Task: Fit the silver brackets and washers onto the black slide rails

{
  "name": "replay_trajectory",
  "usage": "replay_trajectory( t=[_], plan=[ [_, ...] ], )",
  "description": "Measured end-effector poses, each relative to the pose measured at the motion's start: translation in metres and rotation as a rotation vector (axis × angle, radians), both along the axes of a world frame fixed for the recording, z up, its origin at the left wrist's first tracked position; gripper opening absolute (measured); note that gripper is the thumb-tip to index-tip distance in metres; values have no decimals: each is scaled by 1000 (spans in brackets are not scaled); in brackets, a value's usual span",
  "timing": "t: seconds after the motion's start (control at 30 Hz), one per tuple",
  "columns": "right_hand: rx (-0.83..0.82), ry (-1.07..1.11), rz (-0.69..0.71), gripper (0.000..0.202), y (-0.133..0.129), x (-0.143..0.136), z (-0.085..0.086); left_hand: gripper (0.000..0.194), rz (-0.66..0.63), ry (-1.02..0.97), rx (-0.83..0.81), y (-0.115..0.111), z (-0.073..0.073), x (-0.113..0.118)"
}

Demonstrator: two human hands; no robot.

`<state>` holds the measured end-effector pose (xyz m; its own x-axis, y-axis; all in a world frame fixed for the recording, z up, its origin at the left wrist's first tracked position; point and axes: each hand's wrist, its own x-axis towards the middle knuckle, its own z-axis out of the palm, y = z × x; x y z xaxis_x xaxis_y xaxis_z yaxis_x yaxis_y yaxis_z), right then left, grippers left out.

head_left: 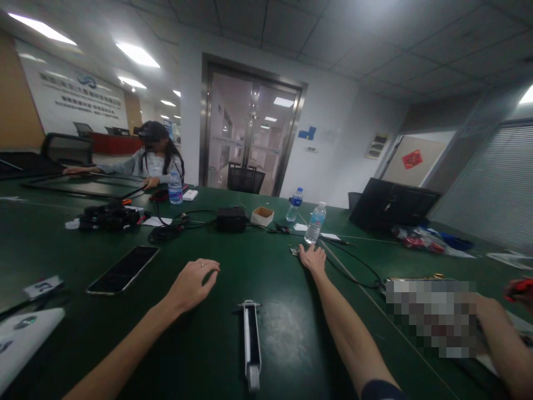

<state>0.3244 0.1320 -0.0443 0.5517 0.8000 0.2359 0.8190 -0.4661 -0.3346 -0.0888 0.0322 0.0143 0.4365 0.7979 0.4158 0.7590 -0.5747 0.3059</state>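
Observation:
My left hand (195, 283) hovers over or rests on the green table (225, 261), its fingers loosely bent and the thumb apart, holding nothing visible. Farther out, my right hand (313, 258) lies with fingers spread, just in front of a clear water bottle (315, 223). Beside its thumb is a small metallic-looking piece (294, 251); whether they touch I cannot tell. Between my forearms lies a narrow white-framed device (251, 344) with a dark strip and short pins at its far end. A black-screened phone (124, 270) lies left of my left hand.
A black box (231, 219), an open carton (262, 216), cables (164, 232) and another bottle (295, 204) stand across the table. A monitor (391, 203) is at right. One person (154, 158) sits far left; another person's hand (491, 311) is near right by a blurred-out device.

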Motion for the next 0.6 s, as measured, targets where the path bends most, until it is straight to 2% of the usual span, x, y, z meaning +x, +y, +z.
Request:
replay_trajectory(
  t=[0.07,0.17,0.27,0.47,0.6],
  plan=[
    [-11,1,6,74,4,3,-2,32,-3,33,-56,4,-13,-4],
    [-23,-13,34,72,6,8,-4,32,-58,105,-99,5,-21,-2],
    [-27,-29,30,72,7,13,-4,30,-88,159,-116,5,-21,1],
    [-54,-7,-13,76,17,20,-5,30,-66,155,-136,8,-20,-4],
    [-36,-20,18,77,20,21,-8,29,-72,143,-177,11,-21,-2]
  ],
)
